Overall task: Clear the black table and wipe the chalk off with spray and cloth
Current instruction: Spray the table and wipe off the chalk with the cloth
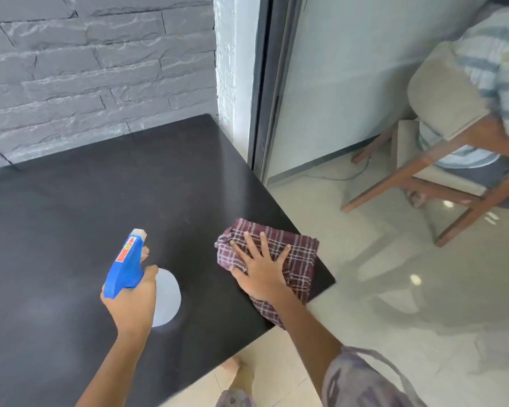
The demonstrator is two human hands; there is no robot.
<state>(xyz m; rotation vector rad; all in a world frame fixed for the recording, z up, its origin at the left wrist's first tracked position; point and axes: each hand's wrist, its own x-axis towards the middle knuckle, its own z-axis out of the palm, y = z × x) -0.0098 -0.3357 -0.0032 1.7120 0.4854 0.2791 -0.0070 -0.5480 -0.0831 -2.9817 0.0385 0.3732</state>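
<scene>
The black table [106, 186] fills the left and middle of the view, with a faint pale smear near its front left. My left hand [133, 301] grips a spray bottle [127, 268] with a blue trigger head and a pale translucent body, held just above the tabletop with its nozzle pointing away from me. My right hand [262, 274] presses flat, fingers spread, on a maroon checked cloth [297, 257] lying at the table's right corner. Part of the cloth hangs over the table's edge.
A grey stone-brick wall [86, 69] runs behind the table. To the right stands a glass partition [350, 98] over a glossy tiled floor [394, 304]. Beyond the glass a person in a striped shirt [494, 83] sits in a wooden chair [441, 171].
</scene>
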